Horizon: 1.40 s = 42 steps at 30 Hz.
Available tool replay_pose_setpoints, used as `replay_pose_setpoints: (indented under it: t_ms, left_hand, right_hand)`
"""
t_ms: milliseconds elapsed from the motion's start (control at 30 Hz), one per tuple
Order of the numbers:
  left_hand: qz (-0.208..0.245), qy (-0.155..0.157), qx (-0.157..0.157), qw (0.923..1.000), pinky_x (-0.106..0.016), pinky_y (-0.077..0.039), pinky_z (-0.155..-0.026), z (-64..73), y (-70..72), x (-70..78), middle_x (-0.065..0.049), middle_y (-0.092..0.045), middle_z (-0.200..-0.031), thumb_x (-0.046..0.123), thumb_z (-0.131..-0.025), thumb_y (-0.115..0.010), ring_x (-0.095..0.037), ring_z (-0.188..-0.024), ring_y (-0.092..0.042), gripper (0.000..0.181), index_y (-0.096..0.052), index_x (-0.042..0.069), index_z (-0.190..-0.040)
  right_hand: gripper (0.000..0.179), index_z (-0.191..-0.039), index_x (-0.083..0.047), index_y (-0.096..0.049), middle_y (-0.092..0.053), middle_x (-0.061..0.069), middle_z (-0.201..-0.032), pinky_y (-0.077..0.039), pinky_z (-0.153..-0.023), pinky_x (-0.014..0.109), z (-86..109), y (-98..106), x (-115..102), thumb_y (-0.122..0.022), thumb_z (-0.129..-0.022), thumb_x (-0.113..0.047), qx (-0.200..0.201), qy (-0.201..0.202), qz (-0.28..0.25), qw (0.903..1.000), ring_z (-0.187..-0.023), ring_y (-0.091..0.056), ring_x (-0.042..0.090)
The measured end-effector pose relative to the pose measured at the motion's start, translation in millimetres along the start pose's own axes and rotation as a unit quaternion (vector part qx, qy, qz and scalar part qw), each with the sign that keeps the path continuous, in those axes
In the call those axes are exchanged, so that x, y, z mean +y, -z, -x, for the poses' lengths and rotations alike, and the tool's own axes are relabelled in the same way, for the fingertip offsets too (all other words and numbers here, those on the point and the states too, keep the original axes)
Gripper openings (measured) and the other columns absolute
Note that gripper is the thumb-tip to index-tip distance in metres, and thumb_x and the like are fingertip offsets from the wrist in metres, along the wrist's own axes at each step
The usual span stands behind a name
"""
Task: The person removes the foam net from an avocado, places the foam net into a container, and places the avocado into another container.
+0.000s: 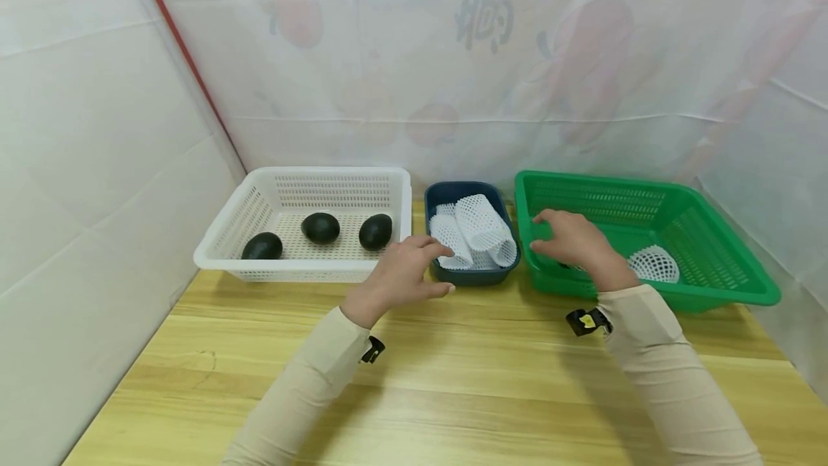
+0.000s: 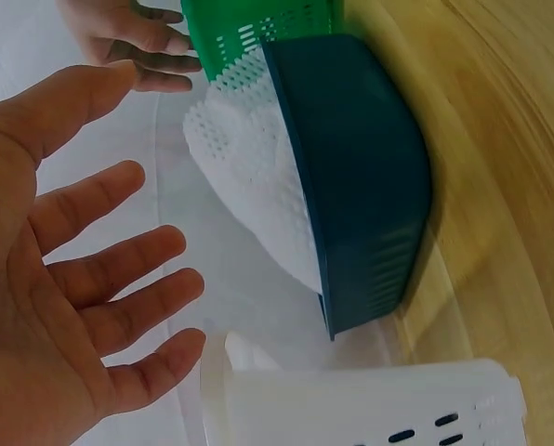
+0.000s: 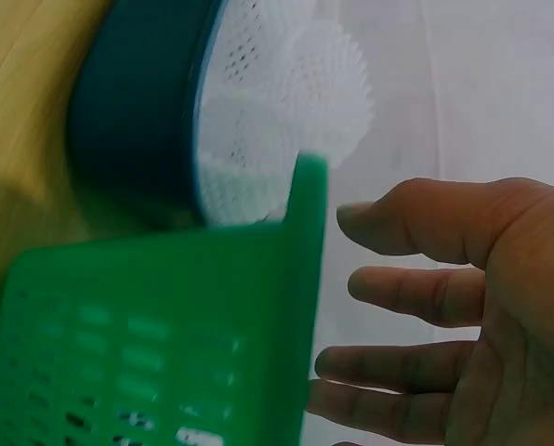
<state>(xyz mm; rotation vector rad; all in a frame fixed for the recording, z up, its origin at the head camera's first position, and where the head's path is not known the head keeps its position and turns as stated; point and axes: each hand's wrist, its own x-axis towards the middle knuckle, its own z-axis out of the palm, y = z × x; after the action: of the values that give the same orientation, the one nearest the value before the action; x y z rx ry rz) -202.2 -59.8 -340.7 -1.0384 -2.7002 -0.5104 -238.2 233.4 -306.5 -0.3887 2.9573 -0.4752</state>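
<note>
The nets (image 1: pixel 481 225) lie between the hands, heaped in the blue bin (image 1: pixel 475 280), just beyond the left fingertips and to the left of the right hand. The left hand (image 1: pixel 402 275) is spread and holds nothing; it hangs by the right front corner of the white basket, its fingers reaching toward the bin's near left side, thumb lower and apart. The left wrist view shows its fingers gently bent, with gaps between them. The right hand (image 1: pixel 572 241) is also spread and unladen, over the left end of the green basket (image 1: pixel 711 292), fingers and thumb pointing left toward the bin. Both forearms, in beige sleeves (image 1: pixel 304 387), slant inward from the near edge of the view. Under the right hand something dark shows, too hidden to tell. To the right of that wrist, a rounded net (image 1: pixel 655 265) sits in the green basket; what it wraps cannot be told. Left of the bin, the white basket (image 1: pixel 304 265) holds three dark fruits (image 1: pixel 320 229), well apart from one another. All three containers stand in a row on the wooden table (image 1: pixel 453 394), before a white sheet (image 1: pixel 388 56).
</note>
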Motion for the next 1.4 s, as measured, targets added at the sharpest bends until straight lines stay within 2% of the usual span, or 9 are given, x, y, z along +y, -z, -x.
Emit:
replay_pose_setpoints:
  t_ms: [100, 267, 467, 600, 733, 867, 967, 1100, 1400]
  left_hand:
    - [0.001, -0.014, 0.01, 0.9999, -0.034, -0.047, -0.074, -1.3, -2.5, 1.1, -0.001, -0.059, -0.11, 0.041, -0.077, -0.073, -0.017, -0.098, -0.055, 0.046, -0.065, 0.015, -0.114]
    - [-0.007, -0.032, 0.012, 0.9994, -0.032, -0.048, -0.072, -2.7, -6.2, 3.7, -0.001, -0.06, -0.108, 0.04, -0.076, -0.073, -0.017, -0.096, -0.056, 0.046, -0.065, 0.015, -0.114]
    - [-0.004, -0.049, 0.004, 0.9988, -0.032, -0.047, -0.075, -4.7, -12.1, 10.3, 0.0, -0.06, -0.107, 0.039, -0.077, -0.073, -0.017, -0.094, -0.056, 0.046, -0.065, 0.013, -0.114]
    - [0.002, -0.061, -0.003, 0.9982, -0.03, -0.046, -0.078, -6.2, -16.1, 15.4, -0.001, -0.06, -0.108, 0.039, -0.078, -0.072, -0.016, -0.095, -0.056, 0.045, -0.065, 0.013, -0.114]
    - [-0.006, -0.058, -0.021, 0.9981, -0.028, -0.046, -0.078, -7.7, -20.1, 20.8, 0.001, -0.06, -0.11, 0.041, -0.08, -0.07, -0.015, -0.096, -0.056, 0.042, -0.065, 0.015, -0.113]
    - [-0.007, -0.048, -0.04, 0.998, -0.031, -0.046, -0.078, -9.5, -24.2, 26.2, 0.001, -0.059, -0.112, 0.043, -0.081, -0.069, -0.015, -0.099, -0.055, 0.043, -0.065, 0.017, -0.114]
    - [-0.009, -0.046, -0.045, 0.9979, -0.034, -0.047, -0.076, -10.0, -27.0, 28.7, 0.0, -0.059, -0.113, 0.042, -0.08, -0.07, -0.017, -0.101, -0.054, 0.043, -0.065, 0.018, -0.115]
    - [-0.01, -0.05, -0.043, 0.9978, -0.031, -0.047, -0.073, -10.4, -30.7, 30.2, 0.0, -0.059, -0.113, 0.043, -0.079, -0.07, -0.016, -0.1, -0.055, 0.044, -0.065, 0.018, -0.116]
    - [0.001, -0.056, -0.064, 0.9964, -0.027, -0.044, -0.082, -15.0, -37.8, 41.9, 0.002, -0.058, -0.112, 0.045, -0.08, -0.069, -0.013, -0.102, -0.053, 0.047, -0.063, 0.019, -0.118]
  right_hand:
    - [0.052, -0.13, 0.005, -0.046, -0.051, 0.029, -0.121, -0.045, -0.072, 0.053, -0.2, -0.1, 6.2, -0.063, -0.089, -0.023, 0.004, -0.005, 0.005, 1.0, -0.087, -0.058, 0.034]
    - [0.052, -0.129, 0.007, -0.046, -0.057, 0.027, -0.111, -0.045, -0.072, 0.053, 0.1, 0.4, 15.5, -0.063, -0.089, -0.022, 0.005, -0.006, -0.001, 1.0, -0.083, -0.059, 0.033]
    - [0.055, -0.13, 0.008, -0.045, -0.048, 0.032, -0.123, -0.042, -0.078, 0.058, -1.6, -1.1, 27.4, -0.065, -0.087, -0.022, 0.003, -0.02, -0.006, 0.9998, -0.097, -0.054, 0.044]
    - [0.058, -0.131, 0.008, -0.044, -0.047, 0.032, -0.124, -0.041, -0.079, 0.059, -3.8, -4.1, 37.0, -0.065, -0.087, -0.023, 0.002, -0.028, -0.009, 0.9996, -0.101, -0.051, 0.046]
    - [0.062, -0.132, 0.008, -0.041, -0.045, 0.033, -0.126, -0.04, -0.08, 0.06, -4.5, -5.9, 47.6, -0.065, -0.087, -0.026, 0.001, -0.033, -0.014, 0.9994, -0.104, -0.048, 0.048]
    - [0.063, -0.133, 0.01, -0.04, -0.043, 0.034, -0.126, -0.039, -0.08, 0.061, -3.5, -5.6, 55.5, -0.064, -0.087, -0.027, 0.0, -0.039, -0.017, 0.9991, -0.107, -0.044, 0.051]
    - [0.064, -0.133, 0.01, -0.038, -0.044, 0.035, -0.125, -0.039, -0.079, 0.061, -3.3, -5.4, 59.8, -0.063, -0.088, -0.027, -0.003, -0.045, -0.019, 0.9988, -0.107, -0.044, 0.052]
    - [0.067, -0.135, 0.012, -0.034, -0.041, 0.037, -0.126, -0.038, -0.08, 0.062, -4.1, -6.6, 65.8, -0.062, -0.088, -0.027, -0.003, -0.052, -0.022, 0.9984, -0.109, -0.041, 0.053]
    - [0.074, -0.137, 0.014, -0.026, -0.033, 0.04, -0.13, -0.035, -0.083, 0.064, -5.8, -7.4, 74.7, -0.063, -0.088, -0.026, -0.011, -0.072, -0.034, 0.9968, -0.112, -0.035, 0.055]
